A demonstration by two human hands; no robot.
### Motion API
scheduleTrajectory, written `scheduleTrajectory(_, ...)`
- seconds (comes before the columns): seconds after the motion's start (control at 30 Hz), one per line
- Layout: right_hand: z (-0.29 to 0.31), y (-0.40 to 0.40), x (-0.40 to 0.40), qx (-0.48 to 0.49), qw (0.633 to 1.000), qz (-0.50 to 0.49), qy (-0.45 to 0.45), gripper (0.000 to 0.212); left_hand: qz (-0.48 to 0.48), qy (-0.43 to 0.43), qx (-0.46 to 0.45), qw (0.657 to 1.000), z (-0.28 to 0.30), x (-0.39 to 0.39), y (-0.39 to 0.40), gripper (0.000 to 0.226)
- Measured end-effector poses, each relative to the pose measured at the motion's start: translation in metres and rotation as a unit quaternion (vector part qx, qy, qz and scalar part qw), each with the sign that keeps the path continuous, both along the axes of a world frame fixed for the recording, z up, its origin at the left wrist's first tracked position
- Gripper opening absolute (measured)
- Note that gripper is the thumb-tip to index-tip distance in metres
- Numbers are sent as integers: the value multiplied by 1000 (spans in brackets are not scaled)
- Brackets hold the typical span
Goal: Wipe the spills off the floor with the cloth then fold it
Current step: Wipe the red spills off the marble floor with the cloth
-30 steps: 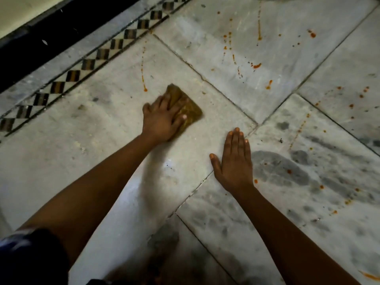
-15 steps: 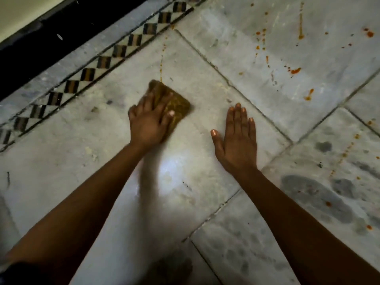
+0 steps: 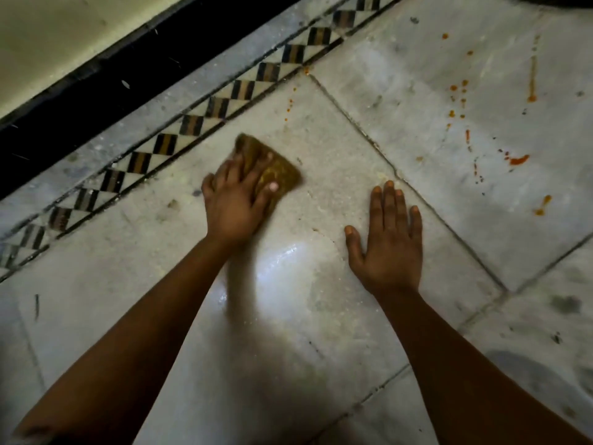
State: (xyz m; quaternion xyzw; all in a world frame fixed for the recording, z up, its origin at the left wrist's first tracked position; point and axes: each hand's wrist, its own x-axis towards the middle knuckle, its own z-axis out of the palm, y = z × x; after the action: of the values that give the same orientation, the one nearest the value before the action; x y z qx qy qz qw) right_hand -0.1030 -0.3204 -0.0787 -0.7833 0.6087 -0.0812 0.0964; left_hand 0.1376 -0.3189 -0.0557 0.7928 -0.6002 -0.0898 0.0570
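Left hand (image 3: 236,205) laid palm-down on the cloth (image 3: 276,173), fingers spread and only slightly bent across it, thumb lying along its near edge, pressing it flat to the floor (image 3: 321,316) rather than gripping it; the hand and cloth are slightly blurred. The cloth, a small brownish-yellow folded pad, projects beyond the fingertips toward the upper right and lies on a pale marble slab just beside the checkered border strip (image 3: 205,114) of dark and light diamonds. Right hand (image 3: 386,244) released, flat on the same slab with straight fingers held together and thumb spread to the left, holding nothing, well apart from the cloth; its fingertips reach the grout joint (image 3: 449,220) that runs diagonally between slabs. Both forearms enter from the lower edge of the view. A glossy wet patch (image 3: 288,261) lies between the two wrists. Orange spills (image 3: 518,159) are scattered as drops and streaks on the neighbouring slab to the upper right, with a thin trail of small drops (image 3: 288,106) beyond the cloth near the border. Past the border strip runs a black band (image 3: 96,91), then a pale surface (image 3: 64,33) at upper left
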Motion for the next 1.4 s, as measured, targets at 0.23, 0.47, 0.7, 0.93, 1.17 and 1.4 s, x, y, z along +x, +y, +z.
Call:
scheduleTrajectory(0.23, 1, 0, 1, 10, 1000, -6, 8, 72, 52, 21, 10, 998, -1, -26, -117, 54)
scheduleTrajectory(0.47, 6, -2, 2, 28, 999, -6, 14, 72, -146, 4, -1, 989, -2, -2, -41, 57)
scheduleTrajectory(0.7, 5, -2, 1, 27, 1000, -12, 6, 71, 58, 19, -7, 998, 0, 0, -159, 52)
scheduleTrajectory(0.93, 5, -2, 3, 31, 999, -12, 11, 71, -162, 6, -14, 987, -3, -28, -157, 59)
scheduleTrajectory(1.17, 4, -2, 2, 34, 999, -11, 11, 72, -108, -6, -8, 994, -3, 17, -134, 58)
scheduleTrajectory(1.4, 4, -1, 1, 32, 999, -14, 12, 71, -75, 4, 12, 997, -1, -47, -190, 55)
